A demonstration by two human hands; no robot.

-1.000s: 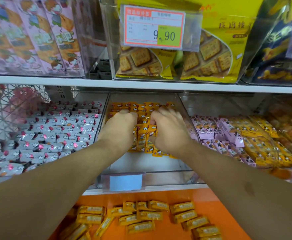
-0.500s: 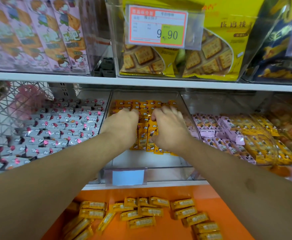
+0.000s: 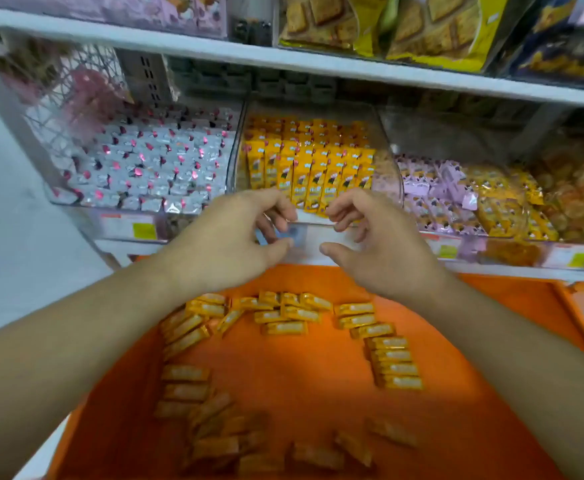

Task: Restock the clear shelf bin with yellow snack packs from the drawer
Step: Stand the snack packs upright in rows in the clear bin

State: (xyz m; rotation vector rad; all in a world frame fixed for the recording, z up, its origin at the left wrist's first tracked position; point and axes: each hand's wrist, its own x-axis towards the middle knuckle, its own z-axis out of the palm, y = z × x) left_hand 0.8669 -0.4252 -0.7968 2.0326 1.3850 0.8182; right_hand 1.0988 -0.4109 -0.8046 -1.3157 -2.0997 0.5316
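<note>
Relative to the frames a second and half a second earlier, both hands have come out of the clear shelf bin [image 3: 240, 157], where they were pressing the upright yellow snack packs [image 3: 313, 168] into rows; they now hover just in front of its lower lip, above the orange drawer [image 3: 512, 306]. The left hand [image 3: 235, 233], at about 10 o'clock from frame centre, has loosely curled fingers and appears to hold nothing, though its fingertips overlap a blue label holder [image 3: 295, 233] on the bin front and contact there cannot be resolved. The right hand [image 3: 370, 233], at about 1 o'clock, is likewise relaxed and empty. This suggests one batch is seated and the next pick-up is due. Loose packs [image 3: 392, 362] remain scattered in the drawer from 6 to 4 o'clock; those nearest the lower edge are blurred and uncountable. The bin's rear rows are shadowed by the shelf above.
</note>
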